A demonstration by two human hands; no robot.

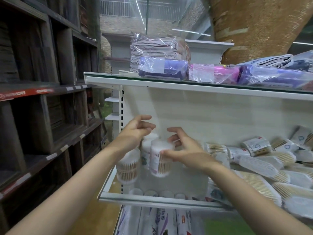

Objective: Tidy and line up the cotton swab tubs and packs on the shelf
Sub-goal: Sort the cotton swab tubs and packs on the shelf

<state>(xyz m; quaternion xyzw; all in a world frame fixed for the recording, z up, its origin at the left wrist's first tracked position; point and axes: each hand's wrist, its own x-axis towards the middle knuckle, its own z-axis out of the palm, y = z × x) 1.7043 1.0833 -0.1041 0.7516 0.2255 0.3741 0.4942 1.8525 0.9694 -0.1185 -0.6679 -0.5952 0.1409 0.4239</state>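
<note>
Three round clear cotton swab tubs stand at the left end of the glass shelf. My right hand grips the front middle tub, thumb on its side and fingers behind its white top; the tub looks slightly tilted and blurred. A second tub stands to its left, near the shelf's edge. A third tub is behind them. My left hand hovers over that back tub with loosely bent fingers and holds nothing. Cotton swab packs lie in a jumbled heap on the shelf's right half.
The shelf above carries wrapped towels and purple and pink packs. Dark wooden shelving lines the left side of the aisle. Below the glass shelf lie more wrapped goods. A bare strip of glass lies between the tubs and the packs.
</note>
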